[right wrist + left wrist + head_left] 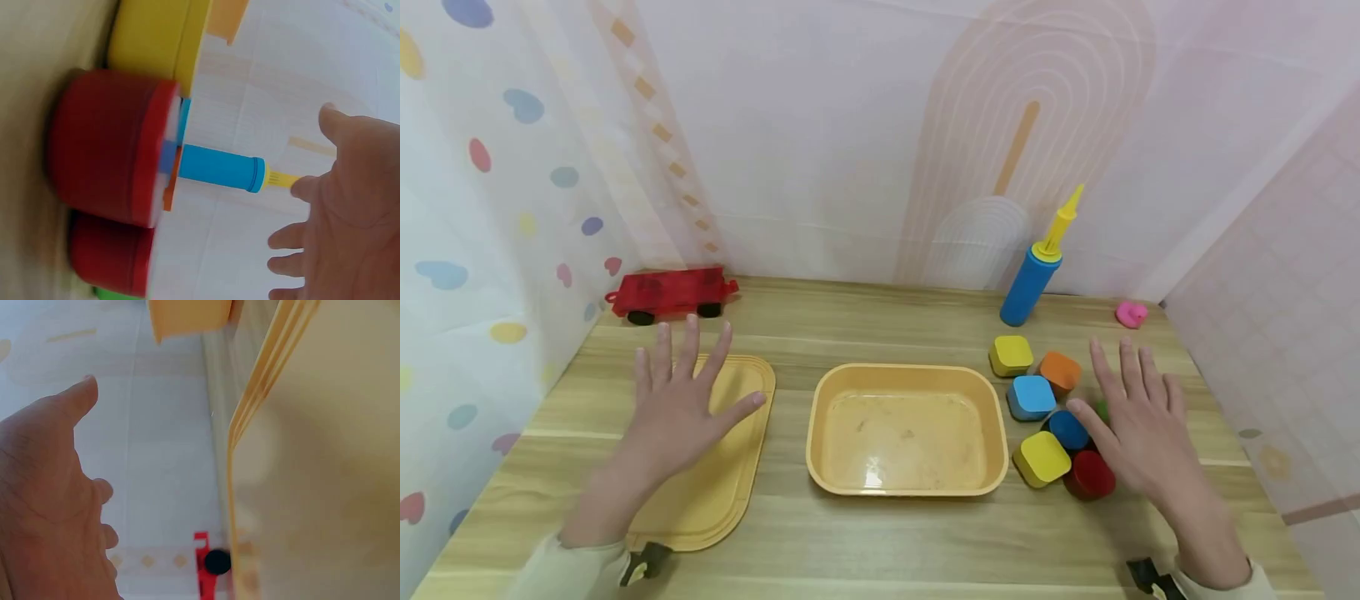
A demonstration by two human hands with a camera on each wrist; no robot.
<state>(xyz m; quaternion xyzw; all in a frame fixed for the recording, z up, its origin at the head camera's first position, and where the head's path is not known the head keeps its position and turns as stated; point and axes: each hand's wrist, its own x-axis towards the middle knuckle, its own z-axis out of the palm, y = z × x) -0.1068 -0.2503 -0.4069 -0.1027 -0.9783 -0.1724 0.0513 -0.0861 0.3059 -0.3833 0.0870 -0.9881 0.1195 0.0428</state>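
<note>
My left hand [676,417] is spread, fingers apart, above a flat tan lid [730,467] on the table's left side. My right hand [1142,425] spreads over the right edge of a cluster of small rounded blocks, holding nothing. Among them are a yellow block [1043,458], a light blue block [1032,397], an orange block [1060,372], a dark blue block [1067,429] and a red block [1090,475]. A green block is mostly hidden behind the right hand. Between the hands stands a tan rectangular tub [907,492] with nothing in it.
A red toy wagon [668,293] with black wheels stands at the back left. Toward the back right are an upright blue and yellow hand pump [1032,283] and a small pink duck [1131,314]. Patterned curtains [820,150] border the wooden table [865,550].
</note>
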